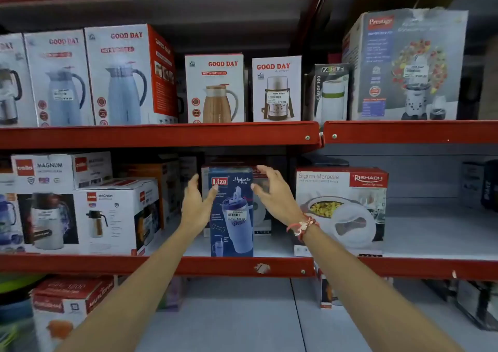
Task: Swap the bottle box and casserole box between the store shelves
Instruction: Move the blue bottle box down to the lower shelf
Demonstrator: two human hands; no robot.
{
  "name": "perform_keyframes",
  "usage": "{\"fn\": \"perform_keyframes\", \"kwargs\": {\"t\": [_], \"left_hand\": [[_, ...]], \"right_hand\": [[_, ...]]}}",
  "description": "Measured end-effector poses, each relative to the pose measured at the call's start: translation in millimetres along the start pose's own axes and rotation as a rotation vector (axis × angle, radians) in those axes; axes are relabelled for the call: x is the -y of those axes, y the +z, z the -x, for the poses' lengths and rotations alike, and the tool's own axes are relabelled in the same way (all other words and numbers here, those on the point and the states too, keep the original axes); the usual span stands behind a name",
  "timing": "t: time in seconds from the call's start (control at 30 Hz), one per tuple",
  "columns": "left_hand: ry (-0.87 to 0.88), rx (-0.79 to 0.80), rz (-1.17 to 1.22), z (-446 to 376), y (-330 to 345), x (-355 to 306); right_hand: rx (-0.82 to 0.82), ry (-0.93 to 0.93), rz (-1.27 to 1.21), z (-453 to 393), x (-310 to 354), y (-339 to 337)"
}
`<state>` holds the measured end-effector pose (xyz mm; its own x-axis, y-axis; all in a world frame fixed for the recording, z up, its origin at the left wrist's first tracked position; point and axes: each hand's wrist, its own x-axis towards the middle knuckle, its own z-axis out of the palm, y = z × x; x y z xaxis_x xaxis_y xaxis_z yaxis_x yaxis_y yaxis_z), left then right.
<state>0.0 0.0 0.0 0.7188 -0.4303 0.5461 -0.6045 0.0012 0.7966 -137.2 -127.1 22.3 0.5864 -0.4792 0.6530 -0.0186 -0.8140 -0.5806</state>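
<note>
A tall blue bottle box [231, 214] marked "Liza Hydrate Pro" stands upright at the front of the middle shelf [221, 265]. My left hand [196, 208] is at its left side, thumb touching the upper left edge, fingers spread. My right hand [272, 192] hovers at its upper right corner, fingers apart, not clearly touching. To the right stands a white and red casserole box [342, 208] marked "Rishabh Sigma Marbella", on the adjoining shelf section. Another box sits partly hidden behind the bottle box.
White "Magnum" flask boxes [116, 216] stand left of the bottle box. The upper shelf holds "Good Day" jug boxes [215, 88] and a large "Prestige" blender box [407, 65]. Bare shelf surface [436, 233] lies right of the casserole box. More boxes sit on the bottom shelf.
</note>
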Motion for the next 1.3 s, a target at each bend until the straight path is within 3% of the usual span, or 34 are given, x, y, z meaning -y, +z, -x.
{"fn": "perform_keyframes", "kwargs": {"t": [0.13,0.23,0.43,0.77,0.97,1.17,1.3], "left_hand": [[-0.227,0.136,0.138,-4,6,22],[-0.274,0.231,0.134,-6,11,38],[-0.200,0.222,0.136,-12,12,52],[-0.042,0.265,0.236,17,-6,6],[-0.051,0.276,0.303,59,-8,-11],[-0.039,0.296,0.344,104,-12,-20],[-0.127,0.349,0.422,137,-12,-20]], "right_hand": [[0.157,0.283,-0.190,-2,-8,21],[0.240,0.364,-0.320,0,-20,41],[0.242,0.342,-0.370,2,-37,53],[0.137,0.293,-0.405,17,-24,5],[0.139,0.313,-0.471,58,-9,-22],[0.095,0.159,-0.421,112,1,-42],[0.092,0.270,-0.408,149,3,-47]]}}
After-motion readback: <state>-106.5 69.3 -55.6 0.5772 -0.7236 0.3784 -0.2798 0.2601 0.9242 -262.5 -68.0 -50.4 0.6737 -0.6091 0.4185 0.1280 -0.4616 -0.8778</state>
